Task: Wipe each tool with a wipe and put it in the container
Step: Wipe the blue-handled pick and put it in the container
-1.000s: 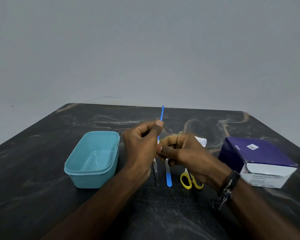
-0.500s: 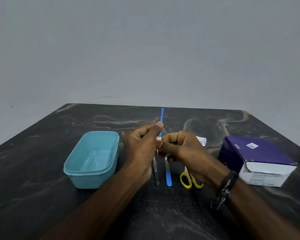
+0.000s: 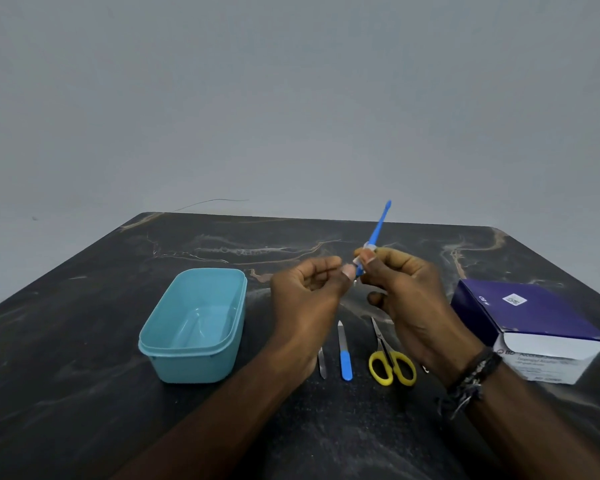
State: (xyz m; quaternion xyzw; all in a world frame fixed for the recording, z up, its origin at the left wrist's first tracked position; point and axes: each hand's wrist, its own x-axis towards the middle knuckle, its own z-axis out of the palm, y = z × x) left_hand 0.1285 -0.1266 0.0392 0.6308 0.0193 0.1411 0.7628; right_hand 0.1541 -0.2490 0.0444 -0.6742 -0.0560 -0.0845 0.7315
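Dark marbled table (image 3: 84, 393) carries everything. Landmark: teal container (image 3: 194, 327), nothing inside it, sitting at the left of the layout.

Purple and white box (image 3: 530, 327) lies well to the right of the container, at the table's right side.

My left hand (image 3: 309, 299) is raised just right of the container, fingers curled; thumb and fingertip meet at the lower end of the blue tool, though I cannot tell from this angle whether they actually pinch it.

My right hand (image 3: 406, 292) is farther right of the container, held above the table, pinching a small white wipe (image 3: 366, 252) around the blue tool (image 3: 378, 230). The tool tilts up and away to the right, its tip above the table's far edge.

Still on the table, right of the container and in a row: yellow-handled scissors (image 3: 390, 362), 1 blue-handled file (image 3: 344, 355), 1 slim metal tool (image 3: 322, 363) partly hidden by my left wrist.
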